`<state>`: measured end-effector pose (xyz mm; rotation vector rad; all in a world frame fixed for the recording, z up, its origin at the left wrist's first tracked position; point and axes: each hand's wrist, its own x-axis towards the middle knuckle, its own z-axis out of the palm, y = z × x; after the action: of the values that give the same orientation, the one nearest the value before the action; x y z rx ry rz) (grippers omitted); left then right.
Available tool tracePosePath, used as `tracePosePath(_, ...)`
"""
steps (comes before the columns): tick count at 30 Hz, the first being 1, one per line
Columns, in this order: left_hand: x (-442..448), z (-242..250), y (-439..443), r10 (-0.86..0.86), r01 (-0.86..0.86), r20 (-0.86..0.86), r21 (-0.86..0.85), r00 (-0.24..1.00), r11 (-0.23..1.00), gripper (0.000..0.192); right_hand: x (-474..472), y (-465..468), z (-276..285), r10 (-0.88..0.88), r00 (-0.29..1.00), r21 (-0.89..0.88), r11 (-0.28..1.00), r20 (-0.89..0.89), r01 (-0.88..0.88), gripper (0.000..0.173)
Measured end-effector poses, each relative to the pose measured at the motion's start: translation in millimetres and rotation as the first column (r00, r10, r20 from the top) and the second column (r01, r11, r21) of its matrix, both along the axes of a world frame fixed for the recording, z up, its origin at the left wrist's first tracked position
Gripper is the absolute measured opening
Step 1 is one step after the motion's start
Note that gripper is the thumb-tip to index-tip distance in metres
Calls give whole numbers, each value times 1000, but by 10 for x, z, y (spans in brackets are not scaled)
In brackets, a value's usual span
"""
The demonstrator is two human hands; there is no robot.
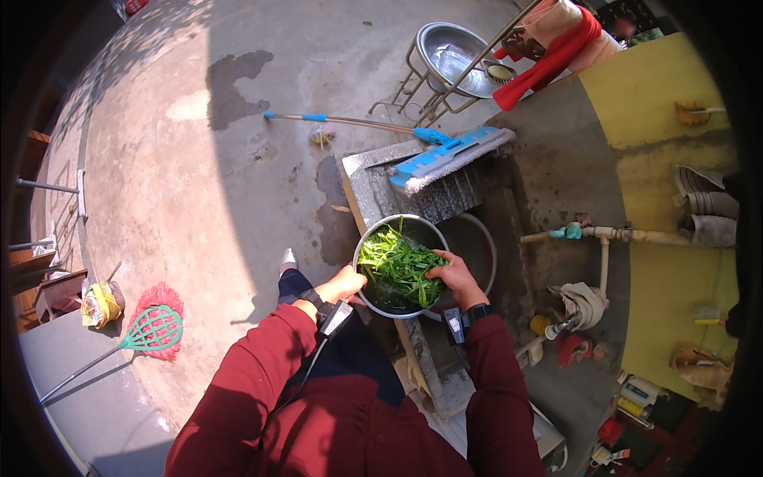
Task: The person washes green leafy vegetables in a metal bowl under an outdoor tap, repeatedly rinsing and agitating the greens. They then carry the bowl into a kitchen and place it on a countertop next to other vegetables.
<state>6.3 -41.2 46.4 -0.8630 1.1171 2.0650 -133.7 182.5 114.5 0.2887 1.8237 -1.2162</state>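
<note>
A round metal basin (365,237) holds cut leafy greens (396,262) and some water. My left hand (344,284) grips the basin's near left rim. At the right side, my right hand (458,275) reaches over the rim with its fingers and thumb on the greens; whether it also grips the rim is hard to tell. Partly behind the basin, a second round vessel (490,250) rests lower in the sink area. Both wrists carry straps with small devices.
A blue flat mop (444,158) lies across the stone slab (381,200) just beyond the basin. Farther off, a metal washbasin (456,59) sits on a rack. Pipes with a tap (572,231) jut from the right wall. A green-and-red mop (152,328) stands out at left.
</note>
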Motion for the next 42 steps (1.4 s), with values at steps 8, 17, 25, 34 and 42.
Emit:
tracePosePath(8, -28, 95, 7, -3, 3, 5, 8, 1000, 1000, 43, 739, -129, 169, 536, 331, 497, 844, -777, -201, 53)
tracePosePath(17, -75, 174, 0, 12, -6, 103, -58, 995, 998, 38, 739, -515, -201, 932, 298, 796, 336, -205, -503, 81)
tracePosePath(25, -65, 170, 0, 46, -46, 65, 8, 997, 999, 35, 690, -592, -319, 962, 258, 855, 208, -91, -475, 87)
tracePosePath(34, -38, 129, 11, 34, -34, 10, -24, 999, 999, 46, 359, -378, -105, 827, 435, 620, 557, -355, -553, 62)
tracePosePath(42, -29, 101, -2, 39, -38, -17, 42, 999, 998, 51, 108, -305, 245, 545, 811, 166, 838, -213, -520, 57)
